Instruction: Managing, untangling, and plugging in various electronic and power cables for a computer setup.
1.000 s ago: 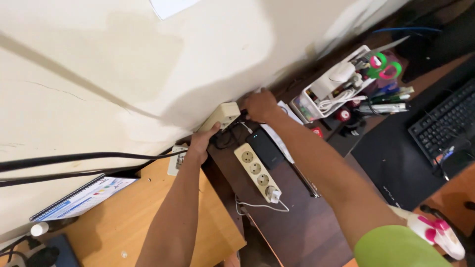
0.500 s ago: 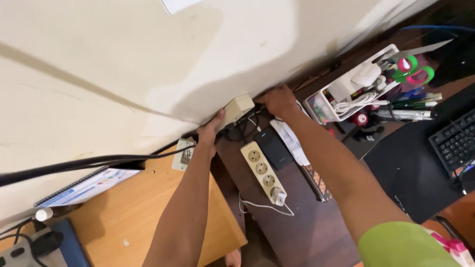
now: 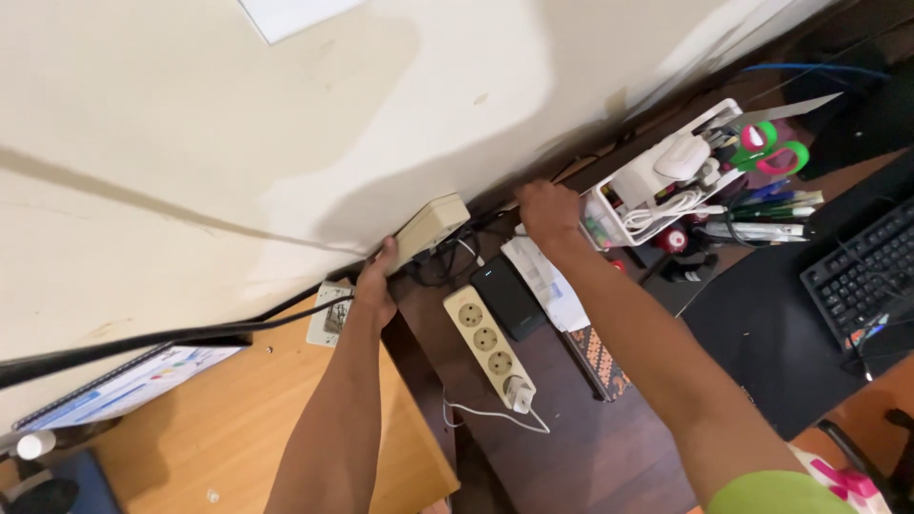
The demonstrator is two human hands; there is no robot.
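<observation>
Left hand (image 3: 376,281) gripping cream power strip (image 3: 430,228) against wall, right hand (image 3: 549,211) just beside, grip unclear.

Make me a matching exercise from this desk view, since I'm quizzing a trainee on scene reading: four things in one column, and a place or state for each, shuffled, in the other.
Things:
1. beige power strip
2. white power strip
3. scissors
4. keyboard

Places or states:
A. lies flat on the dark desk, a white plug in its near end
B. at the right edge, on the black mat
C. held up against the wall by the left hand
D. green and pink handles, sticking out of the white organiser

Pairs: 1-C, 2-A, 3-D, 4-B
</observation>
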